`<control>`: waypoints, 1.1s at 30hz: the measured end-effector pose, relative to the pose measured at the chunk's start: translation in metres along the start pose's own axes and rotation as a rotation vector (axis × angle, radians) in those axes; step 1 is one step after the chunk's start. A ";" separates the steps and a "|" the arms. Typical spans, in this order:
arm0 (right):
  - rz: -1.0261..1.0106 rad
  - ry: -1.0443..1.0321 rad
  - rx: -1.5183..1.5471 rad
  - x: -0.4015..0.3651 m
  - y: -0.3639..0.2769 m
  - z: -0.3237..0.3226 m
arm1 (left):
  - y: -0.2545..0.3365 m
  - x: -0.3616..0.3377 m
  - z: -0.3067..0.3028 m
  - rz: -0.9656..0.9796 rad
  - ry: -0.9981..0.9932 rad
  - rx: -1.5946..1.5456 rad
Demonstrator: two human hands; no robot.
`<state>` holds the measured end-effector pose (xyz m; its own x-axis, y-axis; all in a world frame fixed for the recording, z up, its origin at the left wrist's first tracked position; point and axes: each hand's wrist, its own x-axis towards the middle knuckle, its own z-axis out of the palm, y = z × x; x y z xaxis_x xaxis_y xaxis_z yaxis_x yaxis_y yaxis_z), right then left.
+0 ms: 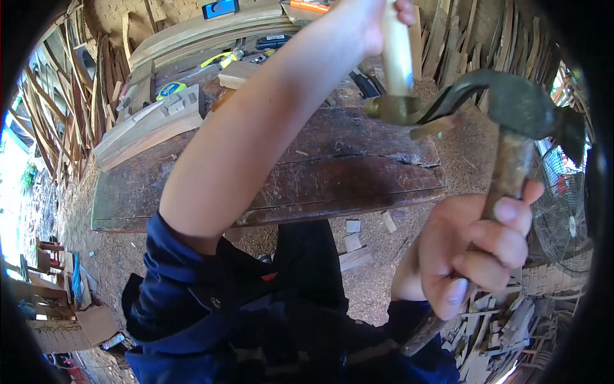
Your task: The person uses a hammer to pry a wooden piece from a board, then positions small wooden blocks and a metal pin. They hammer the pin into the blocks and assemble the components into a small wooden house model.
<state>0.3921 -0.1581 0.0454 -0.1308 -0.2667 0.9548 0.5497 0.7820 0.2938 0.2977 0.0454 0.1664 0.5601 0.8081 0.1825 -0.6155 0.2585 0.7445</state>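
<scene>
My right hand is wrapped round the worn wooden handle of a hammer, with its dark metal head raised above the fist. A curved metal prong reaches left from that head. At the top, my left hand grips the pale wooden handle of a second tool, partly cut off by the frame edge. That tool's lower end meets a brass-coloured metal head, which overlaps the tip of the curved prong in this view. Both tools are held above the right end of the worn wooden workbench.
On the bench lie a tape measure, shaped wood pieces and dark-handled tools. A blue item rests at the back. A fan stands at right. Wood offcuts and sawdust cover the floor.
</scene>
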 end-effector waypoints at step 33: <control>0.344 -0.166 -0.065 -0.104 -0.027 -0.014 | -0.084 0.038 -0.099 -0.155 -0.155 -0.016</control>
<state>0.4027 -0.1598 -0.0628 -0.0589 0.1040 0.9928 0.6354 0.7710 -0.0431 0.3153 0.1068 0.0472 0.7263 0.6674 0.1642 -0.5237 0.3826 0.7612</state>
